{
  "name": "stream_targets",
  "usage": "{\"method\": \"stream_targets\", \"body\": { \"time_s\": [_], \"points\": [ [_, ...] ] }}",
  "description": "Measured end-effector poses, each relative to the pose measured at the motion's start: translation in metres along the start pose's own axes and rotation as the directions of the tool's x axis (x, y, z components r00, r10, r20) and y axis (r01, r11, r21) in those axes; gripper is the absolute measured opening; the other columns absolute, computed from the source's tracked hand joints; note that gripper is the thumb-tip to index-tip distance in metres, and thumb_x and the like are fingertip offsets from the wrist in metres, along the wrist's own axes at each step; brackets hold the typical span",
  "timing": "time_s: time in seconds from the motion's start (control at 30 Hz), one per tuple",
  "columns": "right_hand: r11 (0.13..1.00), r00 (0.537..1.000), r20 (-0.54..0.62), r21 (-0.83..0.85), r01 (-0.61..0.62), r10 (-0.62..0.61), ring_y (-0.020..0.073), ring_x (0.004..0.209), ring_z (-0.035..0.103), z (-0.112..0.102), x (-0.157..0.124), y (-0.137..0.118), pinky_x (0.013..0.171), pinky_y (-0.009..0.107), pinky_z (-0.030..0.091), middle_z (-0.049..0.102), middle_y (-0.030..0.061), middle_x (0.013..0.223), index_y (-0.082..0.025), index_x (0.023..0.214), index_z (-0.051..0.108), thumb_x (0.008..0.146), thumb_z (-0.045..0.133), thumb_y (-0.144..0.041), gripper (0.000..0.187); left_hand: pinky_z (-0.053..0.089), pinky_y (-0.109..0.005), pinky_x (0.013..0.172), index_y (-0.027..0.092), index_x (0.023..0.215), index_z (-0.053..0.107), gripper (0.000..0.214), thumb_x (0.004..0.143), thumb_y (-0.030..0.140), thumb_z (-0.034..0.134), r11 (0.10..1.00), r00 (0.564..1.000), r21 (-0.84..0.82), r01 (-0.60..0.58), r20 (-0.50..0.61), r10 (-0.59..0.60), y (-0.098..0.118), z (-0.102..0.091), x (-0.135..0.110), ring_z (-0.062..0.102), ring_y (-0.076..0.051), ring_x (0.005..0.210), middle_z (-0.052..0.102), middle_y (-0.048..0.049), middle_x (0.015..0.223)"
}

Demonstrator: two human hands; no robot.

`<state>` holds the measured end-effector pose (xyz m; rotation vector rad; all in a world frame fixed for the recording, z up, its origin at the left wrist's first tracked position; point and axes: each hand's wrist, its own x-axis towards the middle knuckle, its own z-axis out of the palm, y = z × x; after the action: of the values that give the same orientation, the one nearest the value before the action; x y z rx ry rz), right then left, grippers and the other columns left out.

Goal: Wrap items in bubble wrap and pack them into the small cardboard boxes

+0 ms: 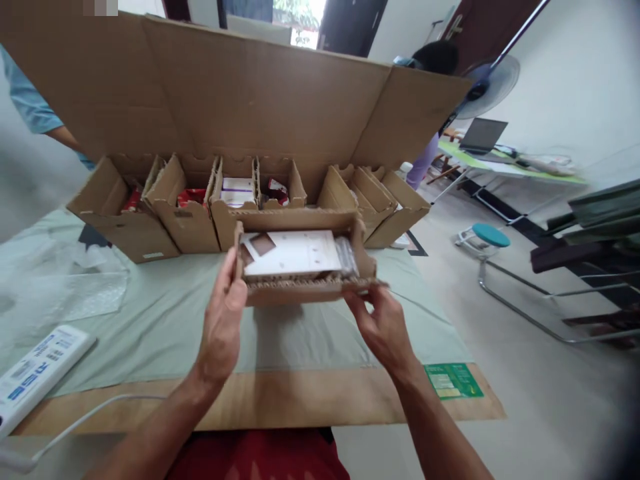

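Observation:
Between both hands I hold an open cardboard bin (300,292) above the cloth, turned sideways in front of a row of similar bins. Inside it lie a white box (300,252) with brown patches and something in clear plastic (346,255) at the right end. My left hand (223,313) grips the bin's left end, thumb on the near side. At the lower right corner, my right hand (377,320) pinches the bin's near edge. In the row behind, one bin (237,192) has white boxes and another bin (190,193) has red packets.
A tall cardboard panel (270,93) rises behind the bins. Bubble wrap (95,293) and a white power strip (45,373) lie on the left. A green card (454,381) is at the table's right corner. Two people stand beyond the panel. A teal stool (491,235) stands right.

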<state>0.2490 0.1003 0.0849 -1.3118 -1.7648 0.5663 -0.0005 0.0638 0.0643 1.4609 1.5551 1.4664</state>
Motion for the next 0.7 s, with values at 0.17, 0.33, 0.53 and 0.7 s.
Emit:
{"method": "stream_targets", "body": {
  "time_s": [0.17, 0.33, 0.53, 0.7],
  "points": [
    [0.996, 0.994, 0.064, 0.006, 0.088, -0.088, 0.0285, 0.107, 0.070, 0.026, -0.022, 0.005, 0.087, 0.044, 0.060, 0.070, 0.0102, 0.130, -0.028, 0.136, 0.061, 0.096, 0.058, -0.026, 0.040, 0.037, -0.049, 0.124, 0.031, 0.147, 0.053, 0.057, 0.096, 0.056, 0.052, 0.927, 0.968, -0.369, 0.067, -0.202, -0.151, -0.001, -0.015, -0.011, 0.050, -0.030, 0.144, 0.060, -0.0017, 0.150],
    [0.991, 0.992, 0.000, -0.034, 0.128, -0.128, 0.0265, 0.109, 0.070, 0.038, -0.011, 0.007, 0.084, 0.040, 0.062, 0.066, 0.0129, 0.136, -0.023, 0.142, 0.055, 0.098, 0.055, -0.027, 0.043, 0.032, -0.051, 0.125, 0.026, 0.146, 0.054, 0.062, 0.092, 0.058, 0.057, 0.898, 0.963, -0.432, 0.085, -0.194, -0.185, 0.001, -0.014, 0.009, 0.047, -0.030, 0.145, 0.059, -0.0037, 0.150],
    [0.931, 0.957, -0.097, -0.276, 0.238, -0.274, 0.0322, 0.117, 0.067, -0.005, -0.086, 0.052, 0.093, 0.048, 0.060, 0.067, 0.0140, 0.131, -0.024, 0.147, 0.051, 0.092, 0.070, -0.033, 0.059, 0.033, -0.050, 0.123, 0.022, 0.143, 0.059, 0.059, 0.095, 0.056, 0.057, 0.883, 0.984, -0.434, 0.177, 0.061, -0.168, -0.027, 0.016, 0.002, 0.049, -0.031, 0.143, 0.060, -0.0087, 0.148],
    [0.966, 0.977, -0.031, -0.155, 0.205, -0.212, 0.0423, 0.148, 0.040, -0.024, -0.107, 0.087, 0.113, 0.062, 0.046, 0.036, 0.0197, 0.164, -0.024, 0.165, 0.017, 0.081, 0.076, -0.063, 0.110, 0.038, -0.047, 0.118, 0.019, 0.142, 0.060, 0.060, 0.095, 0.056, 0.057, 0.885, 0.964, -0.404, 0.234, 0.213, -0.158, -0.035, 0.014, 0.003, 0.056, -0.032, 0.135, 0.065, -0.0110, 0.143]
  ]
}}
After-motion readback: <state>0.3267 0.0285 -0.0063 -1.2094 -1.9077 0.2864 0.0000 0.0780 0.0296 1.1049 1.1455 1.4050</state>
